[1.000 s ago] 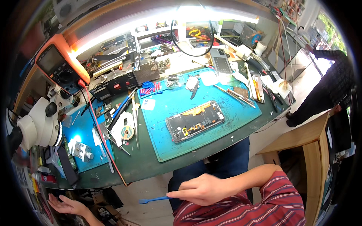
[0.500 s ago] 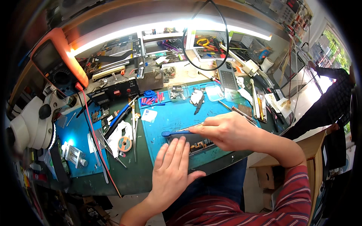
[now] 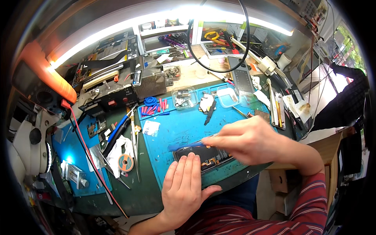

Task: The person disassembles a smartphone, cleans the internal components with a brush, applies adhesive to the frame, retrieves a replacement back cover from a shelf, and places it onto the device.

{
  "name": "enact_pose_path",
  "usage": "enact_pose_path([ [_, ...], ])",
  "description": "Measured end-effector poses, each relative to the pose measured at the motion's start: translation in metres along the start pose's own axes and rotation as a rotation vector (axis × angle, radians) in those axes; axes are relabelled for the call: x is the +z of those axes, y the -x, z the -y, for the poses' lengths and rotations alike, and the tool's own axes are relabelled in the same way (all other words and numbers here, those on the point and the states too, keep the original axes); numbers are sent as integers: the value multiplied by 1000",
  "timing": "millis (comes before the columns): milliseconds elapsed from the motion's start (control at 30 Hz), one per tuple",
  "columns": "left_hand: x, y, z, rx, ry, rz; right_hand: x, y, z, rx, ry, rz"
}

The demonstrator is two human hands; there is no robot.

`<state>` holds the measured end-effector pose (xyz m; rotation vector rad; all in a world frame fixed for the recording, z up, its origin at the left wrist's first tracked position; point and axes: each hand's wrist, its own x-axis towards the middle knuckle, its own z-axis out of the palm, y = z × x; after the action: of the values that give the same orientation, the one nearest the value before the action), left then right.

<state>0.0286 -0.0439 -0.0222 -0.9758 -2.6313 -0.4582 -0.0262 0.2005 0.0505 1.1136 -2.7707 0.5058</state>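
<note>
On the blue work mat (image 3: 156,164) lies an opened phone (image 3: 213,161), a dark slab with copper-coloured strips and parts showing inside. My left hand (image 3: 183,190) lies flat over the phone's left end, its fingers together and stretched out, the thumb apart. My right hand (image 3: 246,141) is closed around a slim blue brush (image 3: 188,146), shaped like a toothbrush. Its head points left, over the phone's far edge, just beyond my left fingertips. The brush and right hand are smeared by motion, so I cannot tell whether the bristles touch the phone.
Behind the phone stand a clear box of small metal parts (image 3: 184,98) and another clear box (image 3: 228,96). Left lie a solder spool (image 3: 125,162), tweezers (image 3: 136,152) and red and black leads. An orange multimeter (image 3: 43,82) stands far left. At right, a person in dark clothing (image 3: 340,94).
The view has shifted slightly. My right hand has moved a little right relative to the phone, with the brush now blurred. My left hand stays flat on the phone.
</note>
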Motion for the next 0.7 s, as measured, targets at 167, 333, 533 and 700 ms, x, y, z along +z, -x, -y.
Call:
enact_pose_path([
  [167,1,3,1,-31,23,0,-12,7,-20,49,121,-18],
  [333,4,-3,-2,-13,4,-4,6,5,-10,36,-32,47],
  [533,3,0,-2,-44,0,8,-40,51,-38,213,28,143],
  [700,4,-3,-3,-4,-46,0,-9,17,-23,44,-20,20],
])
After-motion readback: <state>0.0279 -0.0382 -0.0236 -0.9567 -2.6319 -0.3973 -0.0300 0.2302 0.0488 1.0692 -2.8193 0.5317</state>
